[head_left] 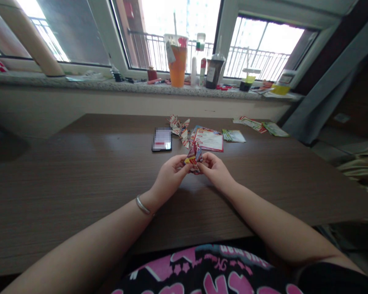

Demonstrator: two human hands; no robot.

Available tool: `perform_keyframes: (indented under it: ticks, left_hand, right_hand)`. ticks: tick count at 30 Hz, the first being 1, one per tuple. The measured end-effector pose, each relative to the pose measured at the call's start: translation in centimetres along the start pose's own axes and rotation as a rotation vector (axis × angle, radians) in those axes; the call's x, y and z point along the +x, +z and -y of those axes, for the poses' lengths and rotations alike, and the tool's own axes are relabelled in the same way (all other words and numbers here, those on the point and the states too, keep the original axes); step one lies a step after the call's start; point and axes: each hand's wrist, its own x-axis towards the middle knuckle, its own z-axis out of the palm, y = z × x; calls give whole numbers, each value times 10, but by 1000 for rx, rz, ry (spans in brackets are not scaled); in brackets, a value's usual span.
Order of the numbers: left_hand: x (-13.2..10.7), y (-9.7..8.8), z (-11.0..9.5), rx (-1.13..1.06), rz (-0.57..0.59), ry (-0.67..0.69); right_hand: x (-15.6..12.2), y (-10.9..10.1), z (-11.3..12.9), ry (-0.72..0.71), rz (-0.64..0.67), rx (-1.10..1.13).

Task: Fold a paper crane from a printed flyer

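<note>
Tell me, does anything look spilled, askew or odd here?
Mildly askew: the printed papers toward the far right of the table overlap at uneven angles. The windowsill looks cluttered, its orange drink standing among scattered odds and ends. I see no spill.

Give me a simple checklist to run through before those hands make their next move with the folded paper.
1. Paper held from both sides: ok, left hand and right hand both grip it.
2. Phone out of the hands' way: ok, it lies beyond the left hand.
3. Folded pieces set apart from the hands: ok, they lie beside the phone.
4. Paper clear of the sheets: cannot tell, they overlap in this view.
5. Orange drink away from the work: ok, it stands on the sill.
6. Creases neat: cannot tell, too small.
</note>
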Motion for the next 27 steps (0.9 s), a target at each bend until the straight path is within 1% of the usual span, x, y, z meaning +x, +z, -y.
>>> perform_keyframes:
  ticks: [7, 10, 13, 17, 19, 23, 27]
  left_hand:
    - [0, 1, -11, -108, -38, -30]
    - [0, 1, -11, -137, -29, -32]
    - [1, 0, -7, -108, 2, -8]
    - [0, 0, -3, -6, 71, 16]
    - [-1, 1, -3, 28, 71, 38]
    - [-3, 4, -4, 3, 58, 96]
    - [-2, 3, -4, 18, 16, 114]
  right_hand:
    - [-2, 0, -2, -81, -29, 27]
    - [-2, -1, -2, -96, -26, 16]
    - [-1, -2, -2, -111, -21, 12]
    - [-1, -2, 0, -103, -36, -32]
    - [-2, -2, 1, -97, -41, -48]
    - [-2, -1, 3, -85, -45, -51]
    - [-3, 0, 2, -88, -52, -62]
